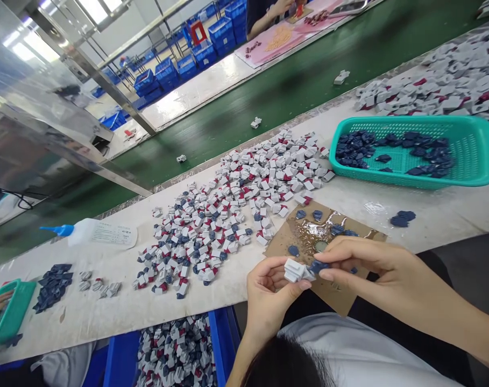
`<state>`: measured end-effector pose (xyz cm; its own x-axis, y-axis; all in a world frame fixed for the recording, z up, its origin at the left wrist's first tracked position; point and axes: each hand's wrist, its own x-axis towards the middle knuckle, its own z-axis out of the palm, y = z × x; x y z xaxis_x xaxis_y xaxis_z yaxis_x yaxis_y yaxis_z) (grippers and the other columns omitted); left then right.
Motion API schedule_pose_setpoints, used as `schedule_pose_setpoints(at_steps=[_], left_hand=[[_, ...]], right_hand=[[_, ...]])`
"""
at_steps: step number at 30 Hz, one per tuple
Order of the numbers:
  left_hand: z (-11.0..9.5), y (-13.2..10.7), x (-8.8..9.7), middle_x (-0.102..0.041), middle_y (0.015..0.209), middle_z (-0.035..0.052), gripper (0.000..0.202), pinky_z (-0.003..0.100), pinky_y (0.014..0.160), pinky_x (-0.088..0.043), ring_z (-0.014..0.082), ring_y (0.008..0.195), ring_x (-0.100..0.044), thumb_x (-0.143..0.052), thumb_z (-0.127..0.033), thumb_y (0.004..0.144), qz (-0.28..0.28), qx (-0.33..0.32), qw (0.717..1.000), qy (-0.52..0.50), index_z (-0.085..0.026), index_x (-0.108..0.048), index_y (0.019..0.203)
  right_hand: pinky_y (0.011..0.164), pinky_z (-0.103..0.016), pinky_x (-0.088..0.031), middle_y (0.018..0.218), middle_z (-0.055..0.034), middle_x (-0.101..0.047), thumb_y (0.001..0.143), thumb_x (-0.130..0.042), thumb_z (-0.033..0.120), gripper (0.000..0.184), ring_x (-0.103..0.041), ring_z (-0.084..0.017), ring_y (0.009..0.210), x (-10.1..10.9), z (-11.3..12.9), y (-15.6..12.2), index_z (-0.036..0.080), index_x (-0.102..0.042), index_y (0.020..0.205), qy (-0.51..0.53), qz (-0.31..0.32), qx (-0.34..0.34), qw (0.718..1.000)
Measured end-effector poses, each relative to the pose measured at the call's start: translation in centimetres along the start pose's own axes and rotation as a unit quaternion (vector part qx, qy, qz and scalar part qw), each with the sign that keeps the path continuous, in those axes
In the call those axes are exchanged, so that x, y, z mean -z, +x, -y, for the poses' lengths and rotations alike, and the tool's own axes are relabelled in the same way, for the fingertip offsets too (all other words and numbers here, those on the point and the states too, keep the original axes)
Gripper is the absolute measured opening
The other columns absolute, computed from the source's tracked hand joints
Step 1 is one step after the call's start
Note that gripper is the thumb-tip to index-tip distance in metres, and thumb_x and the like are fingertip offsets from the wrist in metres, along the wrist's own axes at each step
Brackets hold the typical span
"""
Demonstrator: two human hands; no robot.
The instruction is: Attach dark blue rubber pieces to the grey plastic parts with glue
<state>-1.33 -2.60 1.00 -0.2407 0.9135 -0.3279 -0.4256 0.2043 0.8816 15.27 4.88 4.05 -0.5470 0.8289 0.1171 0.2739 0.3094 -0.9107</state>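
My left hand (270,293) pinches a small light-grey plastic part (296,270) between thumb and fingers. Against its right side, my right hand (361,266) holds a small dark-blue plastic piece (317,266) by the fingertips; the two parts look to be touching. Just behind and under my hands lies a brown board (282,242) wet with a clear, shiny liquid, with several dark-blue pieces on it. A large pile of grey parts (268,166), many with dark-red or blue bits, spreads over the table to the left of the board.
A green basket (413,180) of dark-blue pieces stands at the right. A white bottle with a blue nozzle (103,234) lies at the left. Below the table edge is a blue crate (224,344) of parts. A green conveyor belt (296,91) runs behind; other people's hands show at far left and top.
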Motion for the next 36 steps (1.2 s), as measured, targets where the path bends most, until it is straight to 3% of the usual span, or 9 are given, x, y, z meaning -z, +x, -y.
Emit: schedule_pose_setpoints(at_steps=[7, 14, 22, 25, 27, 29, 31, 33, 36], left_hand=[[-0.5, -0.2, -0.4, -0.075, 0.076, 0.0024, 0.028, 0.018, 0.063, -0.053, 0.0134, 0.070, -0.069, -0.083, -0.015, 0.059, -0.003, -0.027, 0.998, 0.061, -0.017, -0.069, 0.084], [-0.9, 0.0, -0.4, -0.074, 0.077, 0.0038, 0.025, 0.022, 0.064, -0.054, 0.0162, 0.073, -0.070, -0.080, -0.019, 0.064, 0.013, -0.062, 0.992, 0.108, -0.017, -0.065, 0.085], [-0.5, 0.1, -0.3, -0.075, 0.087, 0.0067, 0.024, 0.029, 0.072, -0.056, 0.0200, 0.079, -0.071, -0.078, -0.022, 0.068, 0.064, -0.099, 0.983, 0.139, -0.018, -0.065, 0.088], [-0.1, 0.3, -0.4, -0.072, 0.083, 0.0050, 0.024, 0.026, 0.066, -0.054, 0.0184, 0.075, -0.069, -0.076, -0.023, 0.069, 0.054, -0.093, 0.982, 0.155, -0.019, -0.061, 0.087], [0.2, 0.4, -0.4, -0.067, 0.076, 0.0024, 0.022, 0.024, 0.059, -0.048, 0.0156, 0.066, -0.064, -0.068, -0.024, 0.075, 0.086, -0.087, 0.975, 0.184, -0.020, -0.058, 0.094], [0.3, 0.4, -0.5, -0.058, 0.064, -0.0016, 0.021, 0.024, 0.051, -0.040, 0.0124, 0.052, -0.052, -0.060, -0.027, 0.080, 0.119, -0.108, 0.962, 0.221, -0.020, -0.056, 0.100], [0.4, 0.3, -0.7, -0.047, 0.057, -0.0041, 0.018, 0.025, 0.047, -0.031, 0.0111, 0.046, -0.039, -0.055, -0.033, 0.082, 0.124, -0.148, 0.950, 0.246, -0.020, -0.056, 0.095], [0.3, 0.3, -1.2, -0.044, 0.057, -0.0032, 0.023, 0.026, 0.048, -0.029, 0.0118, 0.046, -0.035, -0.051, -0.043, 0.085, 0.112, -0.186, 0.944, 0.247, -0.021, -0.055, 0.086], [0.4, 0.4, -2.4, -0.054, 0.065, 0.0020, 0.040, 0.029, 0.055, -0.036, 0.0156, 0.055, -0.047, -0.035, -0.054, 0.091, 0.094, -0.231, 0.940, 0.232, -0.021, -0.055, 0.082]], right_hand=[[0.051, -0.019, -0.046, 0.069, 0.0015, -0.060, 0.083, -0.062, 0.034, 0.012, -0.058, -0.008, 0.059, -0.4, -0.3, -0.1, 0.023, -0.066, 0.083, -0.008, 0.021, 0.026, 0.999], [0.048, -0.021, -0.042, 0.069, -0.0008, -0.061, 0.083, -0.061, 0.040, 0.020, -0.057, -0.010, 0.057, 0.4, 0.2, 0.5, 0.020, -0.064, 0.078, 0.043, 0.110, -0.050, 0.992], [0.048, -0.019, -0.041, 0.065, 0.0004, -0.057, 0.085, -0.058, 0.035, 0.019, -0.053, -0.008, 0.054, 0.4, 0.6, 0.6, 0.019, -0.062, 0.076, 0.028, 0.107, -0.004, 0.994], [0.052, -0.019, -0.044, 0.072, -0.0009, -0.061, 0.084, -0.058, 0.039, 0.021, -0.058, -0.010, 0.062, 0.4, -0.2, 0.7, 0.019, -0.064, 0.082, 0.054, 0.124, -0.051, 0.990], [0.056, -0.021, -0.046, 0.075, -0.0020, -0.064, 0.083, -0.059, 0.044, 0.025, -0.060, -0.012, 0.067, 0.6, -0.6, 1.2, 0.019, -0.065, 0.083, 0.084, 0.165, -0.092, 0.978], [0.060, -0.022, -0.046, 0.073, -0.0025, -0.064, 0.078, -0.063, 0.050, 0.032, -0.059, -0.013, 0.067, 0.5, -0.6, 2.0, 0.019, -0.066, 0.075, 0.130, 0.136, -0.120, 0.975], [0.066, -0.023, -0.048, 0.076, -0.0030, -0.064, 0.073, -0.062, 0.060, 0.042, -0.059, -0.014, 0.072, 0.1, 0.1, 3.0, 0.019, -0.065, 0.071, 0.188, 0.029, -0.145, 0.971], [0.070, -0.026, -0.051, 0.082, -0.0048, -0.066, 0.073, -0.053, 0.071, 0.053, -0.062, -0.016, 0.078, -0.9, 1.4, 4.0, 0.019, -0.065, 0.077, 0.239, -0.054, -0.177, 0.953], [0.070, -0.027, -0.054, 0.083, -0.0083, -0.068, 0.075, -0.047, 0.074, 0.060, -0.066, -0.018, 0.079, -2.8, 3.2, 4.6, 0.017, -0.063, 0.083, 0.303, -0.021, -0.215, 0.928]])
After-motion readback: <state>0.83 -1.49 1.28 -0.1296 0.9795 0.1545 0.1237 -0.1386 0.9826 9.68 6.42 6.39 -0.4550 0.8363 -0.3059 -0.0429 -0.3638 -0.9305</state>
